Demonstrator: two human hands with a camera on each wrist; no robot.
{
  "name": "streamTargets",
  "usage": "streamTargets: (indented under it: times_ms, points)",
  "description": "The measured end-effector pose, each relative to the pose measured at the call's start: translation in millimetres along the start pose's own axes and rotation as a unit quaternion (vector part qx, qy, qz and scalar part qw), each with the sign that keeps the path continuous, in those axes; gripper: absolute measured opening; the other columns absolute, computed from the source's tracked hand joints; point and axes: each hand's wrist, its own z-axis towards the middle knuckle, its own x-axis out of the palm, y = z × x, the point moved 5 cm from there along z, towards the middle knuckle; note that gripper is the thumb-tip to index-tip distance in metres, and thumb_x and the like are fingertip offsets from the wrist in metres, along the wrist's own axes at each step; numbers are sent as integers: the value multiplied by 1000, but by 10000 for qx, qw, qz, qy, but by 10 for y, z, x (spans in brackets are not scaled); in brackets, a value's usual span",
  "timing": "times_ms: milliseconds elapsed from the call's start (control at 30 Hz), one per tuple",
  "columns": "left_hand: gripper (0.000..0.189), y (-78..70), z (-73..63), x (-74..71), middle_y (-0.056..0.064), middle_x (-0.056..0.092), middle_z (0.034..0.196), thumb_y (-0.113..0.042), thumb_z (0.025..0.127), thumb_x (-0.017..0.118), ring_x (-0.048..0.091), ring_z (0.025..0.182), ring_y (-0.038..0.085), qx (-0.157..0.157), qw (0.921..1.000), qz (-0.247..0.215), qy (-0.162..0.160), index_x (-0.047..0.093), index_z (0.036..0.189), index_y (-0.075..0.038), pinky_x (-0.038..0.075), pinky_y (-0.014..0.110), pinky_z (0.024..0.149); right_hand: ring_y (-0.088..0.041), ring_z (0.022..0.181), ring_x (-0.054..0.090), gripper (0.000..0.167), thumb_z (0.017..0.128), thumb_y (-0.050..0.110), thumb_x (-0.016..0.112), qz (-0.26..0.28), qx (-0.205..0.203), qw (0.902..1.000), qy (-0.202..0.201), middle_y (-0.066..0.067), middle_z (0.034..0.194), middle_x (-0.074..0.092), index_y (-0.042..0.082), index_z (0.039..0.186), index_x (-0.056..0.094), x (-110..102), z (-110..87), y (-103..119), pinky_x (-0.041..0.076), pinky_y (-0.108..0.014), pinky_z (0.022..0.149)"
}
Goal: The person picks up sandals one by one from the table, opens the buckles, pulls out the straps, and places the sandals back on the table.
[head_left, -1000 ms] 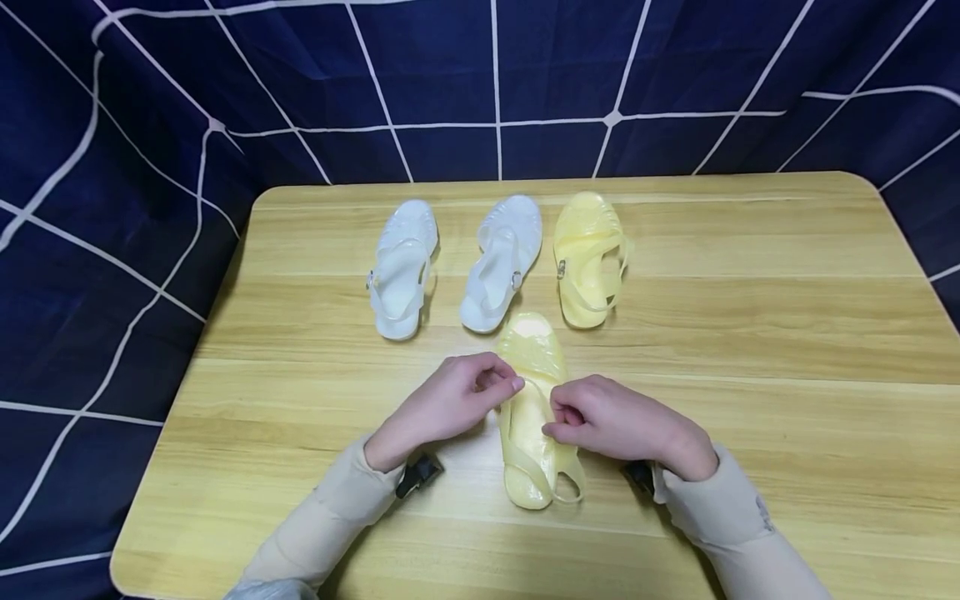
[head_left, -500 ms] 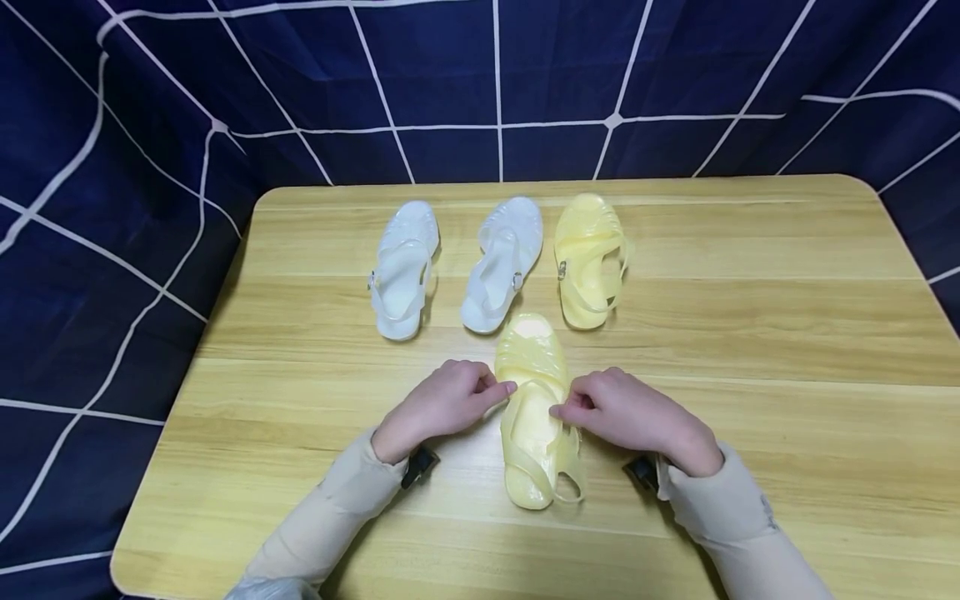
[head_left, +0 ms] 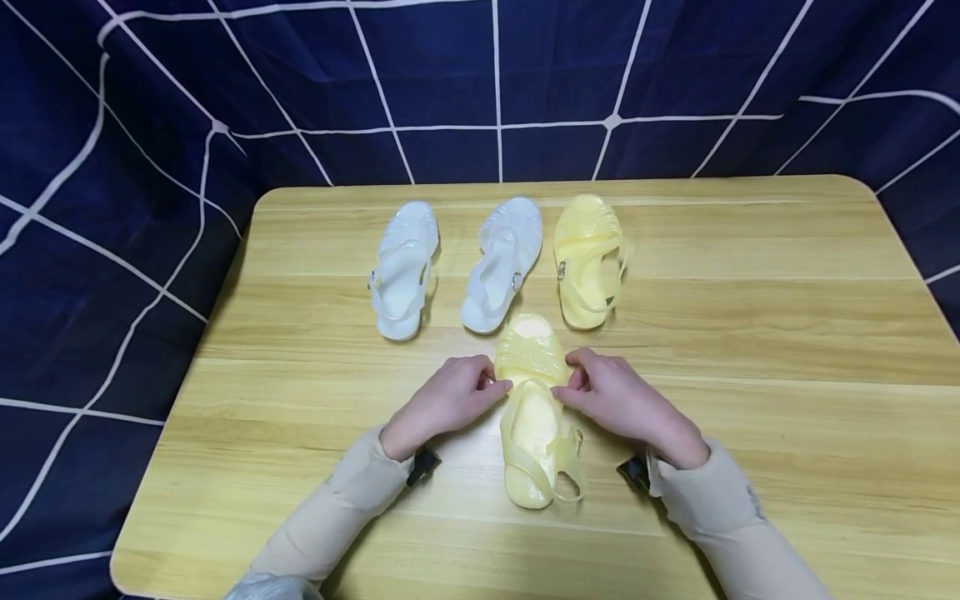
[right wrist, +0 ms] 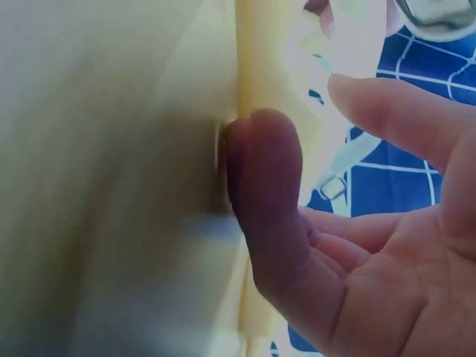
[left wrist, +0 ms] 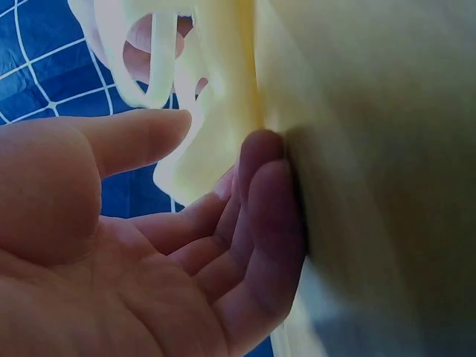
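A pale yellow jelly sandal [head_left: 531, 352] lies sole down at the front middle of the table, toe pointing away. Its buckle strap [head_left: 568, 483] hangs loose at the heel's right side. My left hand [head_left: 448, 398] holds the left edge near the middle, thumb over the rim. On the opposite edge my right hand [head_left: 624, 396] has its thumb at the upper rim and fingers along the side. In the left wrist view, curled fingertips [left wrist: 262, 152] meet the sole side close to the table. The right wrist view shows a curled finger [right wrist: 274, 156] against the sole in the same way.
Behind stand two pale blue-white sandals, one at left [head_left: 399, 283] and one in the middle [head_left: 491, 287], with another yellow sandal [head_left: 585, 296] at their right. All rest on the wooden table [head_left: 757, 333]. A dark blue white-lined cloth [head_left: 435, 83] hangs behind it.
My right hand has moved from over the footbed up and out to the sandal's right edge. The left hand has shifted slightly left onto its edge; the sandal's toe swung slightly left.
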Motion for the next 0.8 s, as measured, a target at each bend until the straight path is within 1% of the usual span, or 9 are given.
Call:
streamTargets:
  times_ms: [167,267,433,567,633,800]
  points:
    - [21,-24,-10,17,-5,48,63,-23,93,59,43,57,7,27,9999,83,-132,56,76,-11,35,20,53,-10,75,54,38,90,17,62,-112,-85,9999,-56,-1,84,61,-8,117,54,24,-7,15,46,-31,76]
    - [18,-33,-26,22,-5,51,64,-21,93,59,45,58,7,20,9998,65,-196,57,78,-11,37,20,54,-10,75,54,35,89,14,61,-129,-140,9998,-93,-1,84,61,-7,115,54,17,-21,25,46,-30,75]
    - [14,-43,-49,15,-5,56,68,-20,92,58,49,59,7,15,9997,-93,-225,58,81,-11,41,20,56,-10,72,52,29,85,11,59,-210,-214,9994,-171,0,82,60,-3,109,54,-7,-44,42,44,-26,70]
    - [12,-70,-63,-12,-4,60,68,-18,90,58,50,58,6,-10,9990,-405,-172,58,81,-11,42,20,56,-10,72,53,30,83,10,59,-160,-209,9993,-252,0,82,60,-3,109,52,-31,-65,58,44,-26,70]
    - [11,-84,-69,-23,-2,64,69,-18,90,58,55,58,7,-29,9979,-635,-102,57,82,-10,43,21,55,-10,73,54,31,83,10,60,-45,-175,9995,-255,0,83,60,-2,110,51,-45,-71,70,45,-27,71]
    - [9,-117,-88,-54,4,71,72,-16,91,56,65,62,15,-15,9940,-1096,-3,56,84,-9,44,22,53,-9,71,58,35,83,10,58,331,3,9991,-247,0,78,63,0,114,45,-69,-83,82,46,-28,72]
